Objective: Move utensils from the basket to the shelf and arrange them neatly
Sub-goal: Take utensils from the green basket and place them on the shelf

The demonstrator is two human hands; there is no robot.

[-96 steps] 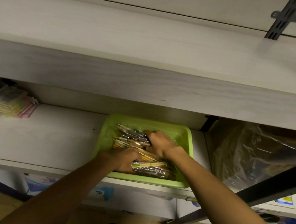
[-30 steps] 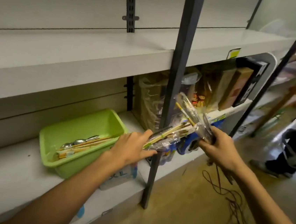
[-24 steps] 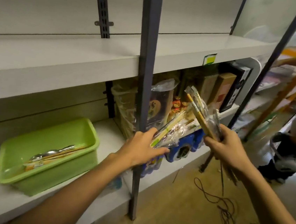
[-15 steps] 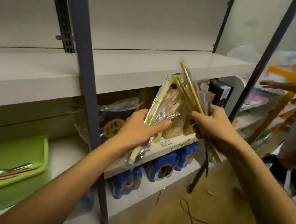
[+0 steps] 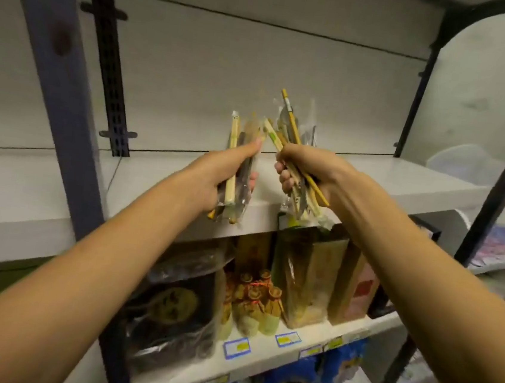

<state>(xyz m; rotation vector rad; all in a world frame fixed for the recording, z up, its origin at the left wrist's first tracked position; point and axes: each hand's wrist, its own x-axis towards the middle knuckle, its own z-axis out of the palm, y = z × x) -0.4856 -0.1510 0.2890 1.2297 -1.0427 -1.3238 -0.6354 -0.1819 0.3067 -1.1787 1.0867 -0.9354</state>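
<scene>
Two bare, sleeveless forearms and hands

Hands: 2, left and right. Wrapped utensil bundles: 2, left bundle, right bundle. Shelf boards visible: 3. Blue price labels: 2 clearly.

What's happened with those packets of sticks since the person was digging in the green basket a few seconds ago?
Both hands lifted the wrapped utensil packets out of the basket and carried them right and up to the white shelf. The left hand now grips one bundle of packets, the right hand another bundle, held apart above the shelf edge. The basket is out of view. Neither bundle has been let go.
</scene>
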